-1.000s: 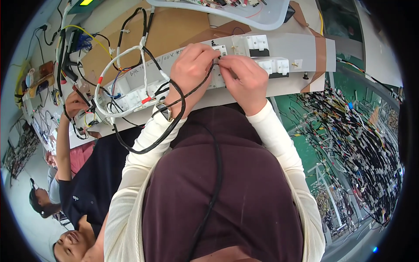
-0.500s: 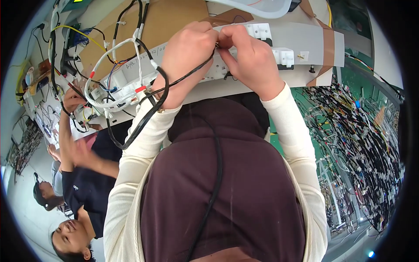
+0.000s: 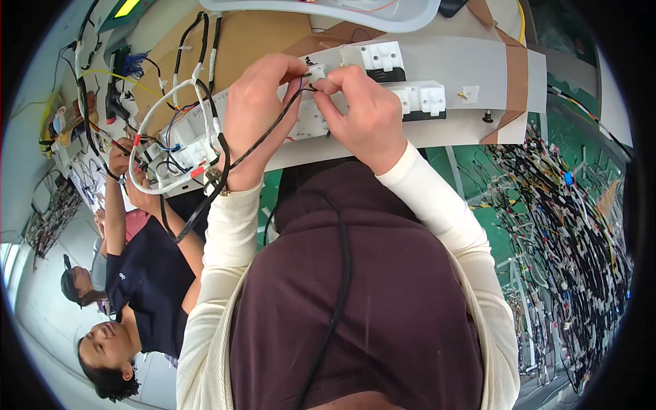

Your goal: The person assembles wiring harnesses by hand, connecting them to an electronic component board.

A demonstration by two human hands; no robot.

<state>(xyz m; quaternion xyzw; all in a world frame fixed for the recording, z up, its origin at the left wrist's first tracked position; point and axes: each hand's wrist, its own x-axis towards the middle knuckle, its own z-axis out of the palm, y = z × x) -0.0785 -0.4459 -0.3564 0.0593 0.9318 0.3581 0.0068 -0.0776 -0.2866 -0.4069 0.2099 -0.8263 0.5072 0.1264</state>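
Near the front edge of the bench, my left hand [image 3: 261,109] has thumb and forefinger pinched on the thin wire ends of a black cable [image 3: 275,127]. My right hand [image 3: 367,113] pinches close beside it, at the same cable end. The cable runs back across my left wrist and joins a wiring harness with a white sleeved loop [image 3: 141,113] and red bands. Beneath both hands is a long pale board [image 3: 488,75] carrying white fixture blocks [image 3: 432,100]. My fingers partly hide the wire ends and the blocks under them.
At left, a co-worker's hands [image 3: 121,156] work at the harness near other white connector blocks [image 3: 195,152]. A translucent tray [image 3: 328,9] stands at the far edge. Brown tape [image 3: 516,75] crosses the board. Many bundled cables [image 3: 560,239] hang at right.
Both my hands have shifted left along the board, and their fingertips are slightly farther apart. The co-worker's lower arm has risen to the harness.
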